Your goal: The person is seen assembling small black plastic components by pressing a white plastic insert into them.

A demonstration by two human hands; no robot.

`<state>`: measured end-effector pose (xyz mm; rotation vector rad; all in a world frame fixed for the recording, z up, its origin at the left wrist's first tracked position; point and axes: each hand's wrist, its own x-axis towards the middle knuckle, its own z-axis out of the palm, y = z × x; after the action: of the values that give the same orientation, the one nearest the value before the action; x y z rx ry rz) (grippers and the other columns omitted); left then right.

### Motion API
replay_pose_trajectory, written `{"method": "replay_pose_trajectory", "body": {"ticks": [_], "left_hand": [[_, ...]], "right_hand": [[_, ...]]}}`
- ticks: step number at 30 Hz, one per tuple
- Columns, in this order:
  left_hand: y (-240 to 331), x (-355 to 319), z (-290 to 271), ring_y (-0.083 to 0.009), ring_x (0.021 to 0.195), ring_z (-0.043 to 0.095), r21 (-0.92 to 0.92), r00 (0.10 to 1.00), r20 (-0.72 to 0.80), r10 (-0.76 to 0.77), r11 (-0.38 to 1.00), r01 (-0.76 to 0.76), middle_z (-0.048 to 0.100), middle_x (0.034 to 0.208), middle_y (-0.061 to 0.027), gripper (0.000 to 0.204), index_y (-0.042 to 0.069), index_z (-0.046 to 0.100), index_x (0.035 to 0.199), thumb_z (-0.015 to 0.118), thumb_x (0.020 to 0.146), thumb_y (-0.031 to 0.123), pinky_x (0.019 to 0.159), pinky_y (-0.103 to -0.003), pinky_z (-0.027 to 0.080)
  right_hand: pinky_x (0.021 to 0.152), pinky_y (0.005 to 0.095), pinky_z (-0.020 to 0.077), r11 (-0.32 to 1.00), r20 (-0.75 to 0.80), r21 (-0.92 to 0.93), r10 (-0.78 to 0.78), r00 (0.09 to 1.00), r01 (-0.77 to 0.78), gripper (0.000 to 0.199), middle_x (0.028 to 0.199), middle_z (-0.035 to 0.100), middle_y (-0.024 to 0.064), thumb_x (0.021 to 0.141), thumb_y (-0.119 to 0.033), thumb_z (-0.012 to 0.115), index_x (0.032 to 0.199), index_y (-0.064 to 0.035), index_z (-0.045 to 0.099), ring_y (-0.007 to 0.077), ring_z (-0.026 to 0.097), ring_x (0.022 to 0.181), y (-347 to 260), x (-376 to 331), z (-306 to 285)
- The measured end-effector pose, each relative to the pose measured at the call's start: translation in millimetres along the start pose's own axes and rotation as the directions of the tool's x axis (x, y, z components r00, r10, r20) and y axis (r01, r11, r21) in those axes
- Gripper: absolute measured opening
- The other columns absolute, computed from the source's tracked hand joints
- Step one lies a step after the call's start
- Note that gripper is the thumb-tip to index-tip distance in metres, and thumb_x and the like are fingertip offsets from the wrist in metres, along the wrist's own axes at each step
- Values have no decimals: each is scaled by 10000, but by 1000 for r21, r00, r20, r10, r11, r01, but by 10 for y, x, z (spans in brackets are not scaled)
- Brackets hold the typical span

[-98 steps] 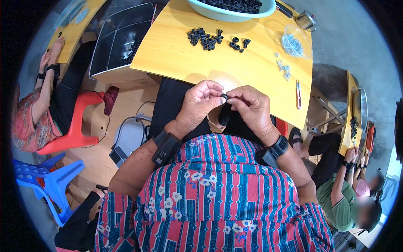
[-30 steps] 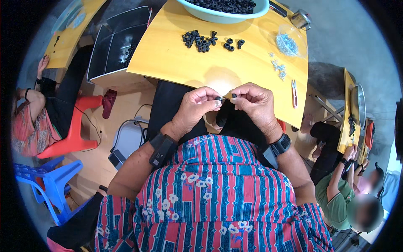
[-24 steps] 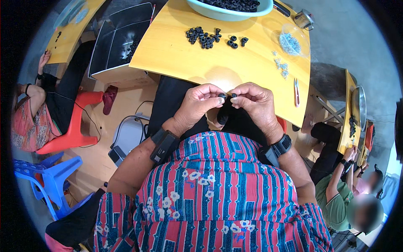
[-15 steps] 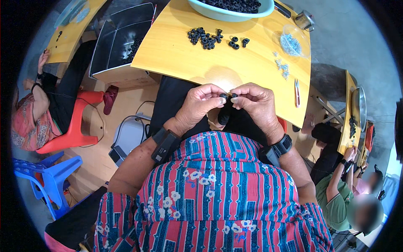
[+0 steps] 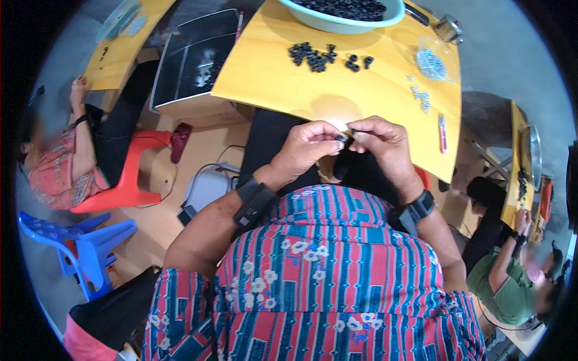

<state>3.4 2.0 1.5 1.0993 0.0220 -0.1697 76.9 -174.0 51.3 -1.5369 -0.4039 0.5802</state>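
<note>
Just in front of the table's near edge, my two hands almost meet at the fingertips. My left hand [image 5: 313, 146] pinches a small black cylindrical part [image 5: 341, 139] between thumb and forefinger. Opposite it, my right hand [image 5: 385, 141] is closed in a pinch on a small black piece [image 5: 354, 131], mostly covered by the fingers. Beyond the hands, a cluster of small black ring-shaped parts [image 5: 313, 58] lies on the yellow table [image 5: 277, 84], with several more in a little group [image 5: 353, 62] to its right.
A pale green basin [image 5: 337, 25] of black parts stands at the far edge. To the right are a clear bowl of small silvery pieces [image 5: 431, 64], a loose pile of them [image 5: 421, 98], thread snips [image 5: 443, 133] and a metal cup [image 5: 448, 29]. A black-lined box [image 5: 180, 72] stands left; people sit on both sides.
The whole view has shifted a little to the right. My right hand's fingers have turned, and its black piece is now more hidden. On the left, a seated person has leaned further into view.
</note>
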Motion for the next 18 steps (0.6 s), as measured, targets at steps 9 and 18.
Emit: {"method": "replay_pose_trajectory", "body": {"ticks": [9, 18], "left_hand": [[-31, -51, -82, -104, 838, 590, 11, 1000, -10, -27, 1000, 27, 621, 921, -43, 180, -4, 592, 1022, 593, 847, 38, 783, -244, 485], [-35, -45, -61, -98, 860, 592, 18, 1000, 5, -15, 1000, 15, 625, 937, -40, 187, 4, 593, 1039, 594, 867, 76, 791, -244, 488]], "right_hand": [[643, 212, 496, 995, 6, 61, 82, 997, -83, 178, 823, 647, 34, 826, 29, 593, 991, 2, 654, 85, 589, 668, 46, -24, 37], [633, 206, 490, 990, 35, 73, 121, 992, -123, 118, 786, 639, 34, 840, 32, 575, 935, 18, 644, 76, 582, 668, 99, -19, 65]]}}
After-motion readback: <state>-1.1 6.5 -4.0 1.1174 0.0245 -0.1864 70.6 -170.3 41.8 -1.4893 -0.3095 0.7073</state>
